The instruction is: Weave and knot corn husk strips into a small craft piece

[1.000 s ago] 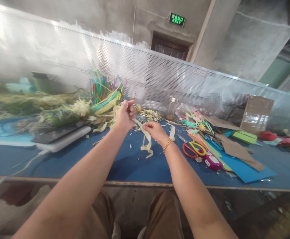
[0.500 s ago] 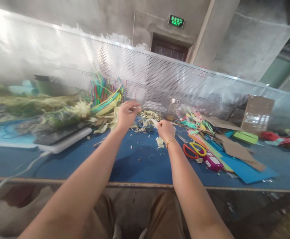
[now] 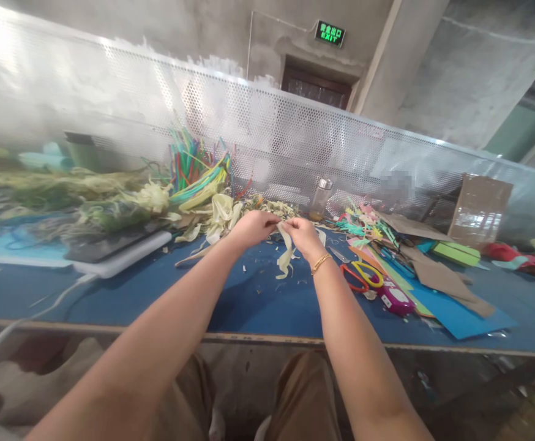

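Above the blue table (image 3: pixel 267 306), my left hand (image 3: pixel 259 228) and my right hand (image 3: pixel 303 234) meet with fingertips nearly touching. Both are closed in a pinch at the top of a pale, curling husk strip (image 3: pixel 286 258), which hangs down between them. Behind my hands lies a heap of pale husk scraps (image 3: pixel 221 211). Scissors with red and yellow handles (image 3: pixel 362 275) rest to the right of my right hand, beside a purple box (image 3: pixel 395 299).
Colourful pipe cleaners (image 3: pixel 198 171) stand at the back left, near tangled fibres (image 3: pixel 106 211) and a white device (image 3: pixel 120 260). A glass bottle (image 3: pixel 321 199) stands against the perforated panel (image 3: pixel 295 131). Blue paper (image 3: pixel 460 312) and cardboard (image 3: pixel 446 278) lie at the right.
My left hand has moved down and right from the husk heap to meet my right hand. The pale strip now hangs lower between them.
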Action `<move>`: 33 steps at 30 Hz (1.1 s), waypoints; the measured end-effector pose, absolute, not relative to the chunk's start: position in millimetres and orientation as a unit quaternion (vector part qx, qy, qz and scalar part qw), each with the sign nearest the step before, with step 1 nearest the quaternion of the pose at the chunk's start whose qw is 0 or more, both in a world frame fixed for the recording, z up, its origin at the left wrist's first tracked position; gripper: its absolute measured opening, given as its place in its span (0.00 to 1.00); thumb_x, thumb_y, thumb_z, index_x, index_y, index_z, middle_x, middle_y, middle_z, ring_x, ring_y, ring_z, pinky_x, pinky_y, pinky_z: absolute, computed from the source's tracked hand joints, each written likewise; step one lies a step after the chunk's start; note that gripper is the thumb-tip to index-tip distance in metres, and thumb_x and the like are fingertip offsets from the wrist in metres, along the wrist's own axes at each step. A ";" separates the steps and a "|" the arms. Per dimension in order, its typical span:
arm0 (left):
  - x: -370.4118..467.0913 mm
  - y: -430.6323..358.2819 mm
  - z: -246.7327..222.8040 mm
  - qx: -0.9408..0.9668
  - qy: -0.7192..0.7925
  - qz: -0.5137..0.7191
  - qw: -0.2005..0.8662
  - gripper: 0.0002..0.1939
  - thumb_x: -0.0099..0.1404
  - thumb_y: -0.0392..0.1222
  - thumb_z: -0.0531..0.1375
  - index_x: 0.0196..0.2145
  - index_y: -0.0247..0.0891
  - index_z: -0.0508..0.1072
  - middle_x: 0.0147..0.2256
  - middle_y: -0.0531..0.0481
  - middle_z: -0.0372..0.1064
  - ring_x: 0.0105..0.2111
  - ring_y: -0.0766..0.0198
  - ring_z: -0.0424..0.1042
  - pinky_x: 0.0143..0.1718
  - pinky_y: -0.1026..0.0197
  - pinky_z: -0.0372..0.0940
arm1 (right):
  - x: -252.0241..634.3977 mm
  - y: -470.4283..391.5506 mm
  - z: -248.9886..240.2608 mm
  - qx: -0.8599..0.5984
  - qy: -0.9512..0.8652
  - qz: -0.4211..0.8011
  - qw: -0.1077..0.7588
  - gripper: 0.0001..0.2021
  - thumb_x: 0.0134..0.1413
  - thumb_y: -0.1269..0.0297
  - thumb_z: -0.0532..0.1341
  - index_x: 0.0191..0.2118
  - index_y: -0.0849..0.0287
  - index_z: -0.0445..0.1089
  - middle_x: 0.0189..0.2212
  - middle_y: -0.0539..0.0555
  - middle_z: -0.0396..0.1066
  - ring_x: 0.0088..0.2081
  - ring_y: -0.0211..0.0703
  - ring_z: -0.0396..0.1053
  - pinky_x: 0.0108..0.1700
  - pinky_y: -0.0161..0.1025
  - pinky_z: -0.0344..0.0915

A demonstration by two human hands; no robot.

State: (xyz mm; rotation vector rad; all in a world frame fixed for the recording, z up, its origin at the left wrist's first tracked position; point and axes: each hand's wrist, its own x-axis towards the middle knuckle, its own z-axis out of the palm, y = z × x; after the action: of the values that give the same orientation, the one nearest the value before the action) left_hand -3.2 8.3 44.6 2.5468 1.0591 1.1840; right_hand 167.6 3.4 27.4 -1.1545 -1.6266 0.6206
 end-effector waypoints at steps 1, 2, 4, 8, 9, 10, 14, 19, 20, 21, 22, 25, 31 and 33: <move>-3.0 8.8 43.9 0.842 0.355 0.399 0.080 0.11 0.59 0.39 0.56 0.35 0.42 0.79 0.27 0.51 0.73 0.26 0.64 0.67 0.30 0.64 0.57 | 167.7 4.2 27.7 -0.466 -0.658 0.282 0.519 0.14 0.45 0.53 0.61 0.28 0.61 0.71 0.23 0.49 0.70 0.26 0.37 0.63 0.32 0.35 0.60; -2.9 10.0 42.6 0.834 0.362 0.407 0.091 0.11 0.59 0.39 0.55 0.34 0.41 0.78 0.25 0.51 0.72 0.25 0.65 0.66 0.29 0.64 0.57 | 168.1 5.0 28.5 -0.458 -0.641 0.302 0.537 0.13 0.44 0.54 0.62 0.28 0.61 0.70 0.23 0.49 0.70 0.26 0.37 0.64 0.33 0.35 0.61; -2.5 14.4 38.7 0.811 0.383 0.425 0.120 0.11 0.60 0.40 0.55 0.31 0.40 0.77 0.23 0.52 0.70 0.23 0.65 0.66 0.28 0.64 0.57 | 169.5 6.7 30.6 -0.449 -0.598 0.327 0.578 0.13 0.43 0.54 0.63 0.27 0.61 0.69 0.24 0.50 0.70 0.26 0.37 0.64 0.33 0.36 0.61; 0.4 24.1 29.6 0.751 0.418 0.467 0.209 0.09 0.58 0.42 0.57 0.24 0.38 0.73 0.18 0.53 0.67 0.19 0.67 0.64 0.24 0.65 0.57 | 171.5 8.0 34.2 -0.441 -0.546 0.339 0.626 0.11 0.41 0.57 0.63 0.28 0.60 0.67 0.24 0.50 0.70 0.27 0.36 0.64 0.33 0.35 0.61; 2.0 25.2 28.2 0.735 0.421 0.476 0.238 0.09 0.58 0.42 0.57 0.23 0.38 0.71 0.17 0.54 0.66 0.18 0.67 0.64 0.23 0.65 0.57 | 170.8 7.3 34.6 -0.437 -0.547 0.341 0.627 0.11 0.41 0.57 0.63 0.27 0.60 0.67 0.24 0.49 0.69 0.26 0.36 0.64 0.32 0.35 0.61; 3.9 25.5 27.4 0.718 0.423 0.482 0.270 0.10 0.58 0.42 0.57 0.21 0.37 0.70 0.16 0.54 0.65 0.18 0.68 0.63 0.22 0.65 0.57 | 169.5 6.3 34.7 -0.433 -0.552 0.345 0.623 0.11 0.41 0.57 0.63 0.27 0.59 0.67 0.23 0.48 0.68 0.26 0.36 0.63 0.32 0.35 0.61; 12.6 20.9 28.7 0.663 0.417 0.490 0.383 0.10 0.59 0.40 0.56 0.21 0.37 0.66 0.16 0.53 0.65 0.17 0.68 0.66 0.22 0.66 0.61 | 159.9 0.4 32.9 -0.408 -0.571 0.384 0.599 0.12 0.38 0.56 0.65 0.26 0.59 0.67 0.21 0.47 0.66 0.24 0.35 0.61 0.31 0.35 0.60; 17.8 19.0 27.8 0.660 0.389 0.496 0.409 0.03 0.59 0.37 0.56 0.30 0.38 0.69 0.19 0.54 0.68 0.19 0.66 0.69 0.22 0.66 0.63 | 150.4 -1.9 27.5 -0.390 -0.570 0.389 0.610 0.13 0.38 0.55 0.65 0.26 0.59 0.69 0.21 0.46 0.67 0.23 0.33 0.59 0.29 0.34 0.58; 17.7 19.8 26.8 0.667 0.385 0.494 0.403 0.03 0.58 0.37 0.56 0.31 0.38 0.70 0.20 0.54 0.69 0.19 0.66 0.70 0.22 0.66 0.63 | 149.6 -1.7 26.6 -0.390 -0.567 0.382 0.616 0.12 0.38 0.55 0.65 0.26 0.59 0.69 0.21 0.47 0.67 0.23 0.33 0.60 0.29 0.34 0.59; 17.1 20.8 25.8 0.674 0.385 0.496 0.390 0.04 0.58 0.38 0.56 0.32 0.38 0.71 0.21 0.54 0.70 0.20 0.66 0.71 0.22 0.66 0.63 | 148.8 -1.6 25.9 -0.391 -0.567 0.375 0.621 0.12 0.39 0.55 0.65 0.26 0.59 0.69 0.22 0.47 0.68 0.24 0.34 0.61 0.29 0.34 0.59; 16.2 21.8 25.0 0.679 0.389 0.501 0.369 0.05 0.57 0.39 0.57 0.31 0.38 0.72 0.22 0.54 0.71 0.20 0.66 0.71 0.23 0.67 0.63 | 148.1 -1.7 25.6 -0.390 -0.568 0.368 0.624 0.12 0.40 0.55 0.65 0.26 0.59 0.69 0.22 0.47 0.69 0.24 0.34 0.61 0.30 0.34 0.60; 11.9 24.1 24.9 0.669 0.427 0.534 0.291 0.07 0.55 0.41 0.60 0.30 0.37 0.75 0.21 0.53 0.71 0.21 0.66 0.70 0.23 0.67 0.62 | 145.0 -3.9 26.3 -0.368 -0.592 0.349 0.627 0.11 0.41 0.55 0.64 0.27 0.58 0.70 0.23 0.48 0.70 0.26 0.36 0.64 0.32 0.35 0.62; 11.2 22.7 31.5 0.596 0.427 0.601 0.319 0.07 0.53 0.40 0.62 0.29 0.34 0.73 0.22 0.54 0.70 0.19 0.69 0.66 0.21 0.67 0.60 | 138.1 -6.2 26.0 -0.344 -0.640 0.321 0.608 0.11 0.45 0.55 0.63 0.28 0.58 0.70 0.30 0.51 0.74 0.32 0.40 0.69 0.38 0.37 0.66; 14.2 20.3 33.6 0.569 0.415 0.608 0.365 0.05 0.54 0.39 0.62 0.28 0.35 0.70 0.21 0.54 0.69 0.19 0.69 0.67 0.20 0.67 0.59 | 139.1 -2.7 23.6 -0.371 -0.625 0.305 0.615 0.11 0.46 0.55 0.62 0.28 0.58 0.70 0.36 0.53 0.75 0.37 0.42 0.71 0.40 0.38 0.66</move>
State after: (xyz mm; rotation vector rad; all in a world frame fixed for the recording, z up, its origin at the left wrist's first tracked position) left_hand 14.2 20.3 33.6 1.4646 1.0682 1.5649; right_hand 139.1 -2.7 23.6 -0.8543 -1.4403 0.7017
